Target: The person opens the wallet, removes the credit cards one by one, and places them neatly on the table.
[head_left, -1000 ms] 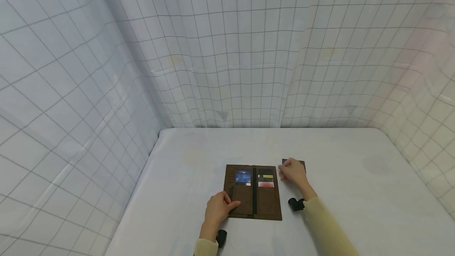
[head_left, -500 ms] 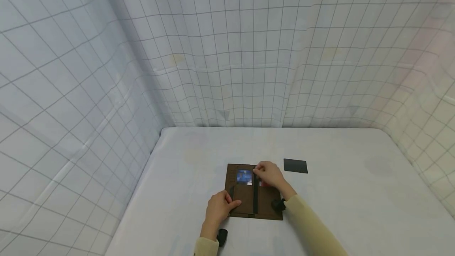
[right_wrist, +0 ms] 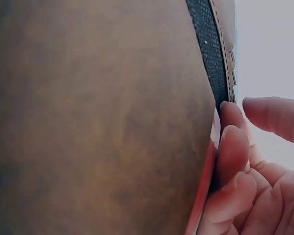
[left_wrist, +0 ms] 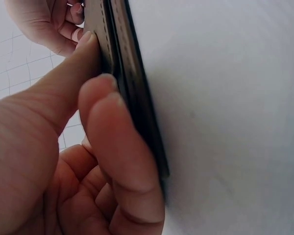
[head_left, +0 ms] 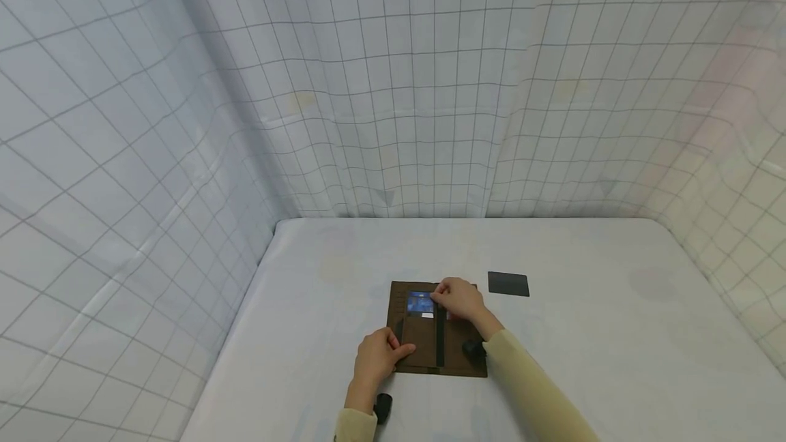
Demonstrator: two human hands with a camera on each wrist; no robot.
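A brown wallet point(head_left: 417, 346) lies spread flat on the white table, a dark strip point(head_left: 440, 346) running down its middle. My left hand point(head_left: 376, 355) pinches its lower left edge, thumb on top and fingers at the side, as the left wrist view shows. In the left panel a blue card point(head_left: 419, 302) sits in a pocket. My right hand point(head_left: 459, 299) reaches over the right panel. Its fingertips touch the wallet near the blue card's upper right corner, thumb apart from the index finger. Beneath this hand a red card point(right_wrist: 201, 193) edges out of a pocket, mostly hidden.
A dark, flat rectangular piece point(head_left: 508, 284) lies on the table to the right of the wallet. White sheeting with a grid pattern point(head_left: 393, 87) surrounds the table point(head_left: 614, 333) at the back and sides. Each wrist carries a small black camera point(head_left: 383, 408).
My right hand has moved left from the dark rectangular piece onto the wallet, by the blue card, uncovering that piece. My left hand stays at the wallet's edge.
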